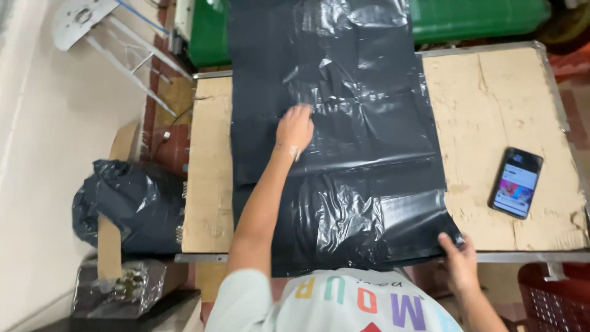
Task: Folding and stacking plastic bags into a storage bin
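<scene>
Glossy, creased black plastic sheet (pixel 356 141) spread over the middle of the table (pixel 504 104). Matt, rough, cracked cardboard-like tabletop, edged in dull metal. Smooth glass-fronted phone (pixel 515 182) near the right edge. Shiny crumpled black plastic bag (pixel 129 206) beside the left edge.

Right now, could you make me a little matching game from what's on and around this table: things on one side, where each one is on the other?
Things:
1. left hand
2. right hand
3. phone
4. stuffed black bag

Places:
A. on the floor left of the table
B. pinching the near right corner of the black plastic sheet
C. on bare tabletop, right of the sheet
D. flat on the sheet's middle

Pairs: 1-D, 2-B, 3-C, 4-A
</scene>
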